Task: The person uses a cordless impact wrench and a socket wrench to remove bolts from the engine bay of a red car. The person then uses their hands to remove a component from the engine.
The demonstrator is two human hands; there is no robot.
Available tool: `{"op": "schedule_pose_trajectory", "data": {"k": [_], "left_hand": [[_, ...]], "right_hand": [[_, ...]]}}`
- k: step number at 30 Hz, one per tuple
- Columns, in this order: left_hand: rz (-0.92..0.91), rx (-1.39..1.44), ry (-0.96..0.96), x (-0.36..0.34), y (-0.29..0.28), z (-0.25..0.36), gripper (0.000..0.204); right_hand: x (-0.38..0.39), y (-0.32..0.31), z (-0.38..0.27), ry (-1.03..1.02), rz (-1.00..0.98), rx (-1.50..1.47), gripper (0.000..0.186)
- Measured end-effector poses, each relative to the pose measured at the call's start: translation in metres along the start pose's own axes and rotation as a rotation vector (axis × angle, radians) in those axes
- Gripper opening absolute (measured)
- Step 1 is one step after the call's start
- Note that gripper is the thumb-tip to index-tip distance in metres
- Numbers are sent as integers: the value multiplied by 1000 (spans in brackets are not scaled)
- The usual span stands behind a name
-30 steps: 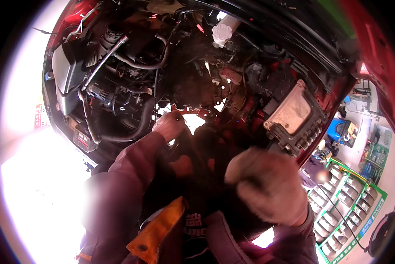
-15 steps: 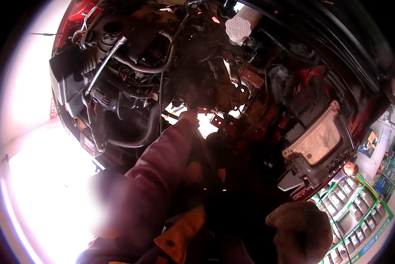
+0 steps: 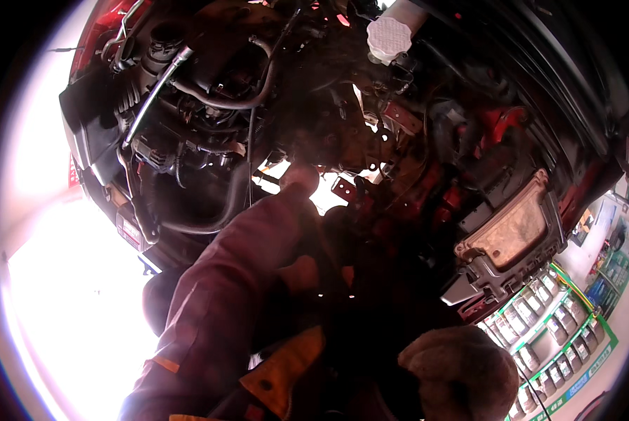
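Note:
I am leaning over the open engine bay of a red car. My left hand [image 3: 299, 177], in a worn glove, reaches out on a maroon sleeve into a gap low in the bay. It is next to a red bracket [image 3: 344, 188] and a thick black hose [image 3: 225, 210]; its fingers are hidden. My right hand [image 3: 462, 375], also gloved, hangs curled near my chest at the lower right, away from the engine, and I see nothing in it.
A white ribbed cap [image 3: 389, 36] sits at the top of the bay. A grey metal control box [image 3: 514, 228] lies at the right. A silver pipe [image 3: 153, 95] crosses the left side. Green shelves of boxed goods [image 3: 546, 330] stand at the lower right. Bright glare fills the left.
My left hand pushed further forward into the gap in the bay. My right hand dropped from the middle of the view to the lower right edge. My view tilted, so the grey box slid rightward.

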State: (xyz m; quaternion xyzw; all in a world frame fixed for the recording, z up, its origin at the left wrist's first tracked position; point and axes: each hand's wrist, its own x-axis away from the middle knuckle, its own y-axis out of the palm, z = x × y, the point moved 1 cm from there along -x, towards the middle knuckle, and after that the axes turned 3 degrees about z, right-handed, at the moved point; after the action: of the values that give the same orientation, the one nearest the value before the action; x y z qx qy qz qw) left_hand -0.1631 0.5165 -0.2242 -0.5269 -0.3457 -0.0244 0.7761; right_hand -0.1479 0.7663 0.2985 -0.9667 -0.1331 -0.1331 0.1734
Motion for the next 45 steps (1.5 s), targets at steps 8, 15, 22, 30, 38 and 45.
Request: {"op": "schedule_pose_trajectory", "data": {"k": [8,15,22,30,38,45], "left_hand": [[-214,-44,535,-34,-23,-29,28],[-23,-163,632,-47,18,-30,21],[-137,142,269,-10,-3,5,47],[159,90,498,-8,-15,-7,35],[4,416,-118,44,-71,22,54],[-339,471,633,55,-47,16,11]], "right_hand": [[-9,4,9,-152,-21,-70,19],[-8,-7,-5,7,-56,9,19],[-14,6,-15,193,-15,-24,22],[-11,5,3,-6,-52,33,19],[-12,-26,26,-337,-113,378,12],[-90,-5,98,77,-172,-479,14]]}}
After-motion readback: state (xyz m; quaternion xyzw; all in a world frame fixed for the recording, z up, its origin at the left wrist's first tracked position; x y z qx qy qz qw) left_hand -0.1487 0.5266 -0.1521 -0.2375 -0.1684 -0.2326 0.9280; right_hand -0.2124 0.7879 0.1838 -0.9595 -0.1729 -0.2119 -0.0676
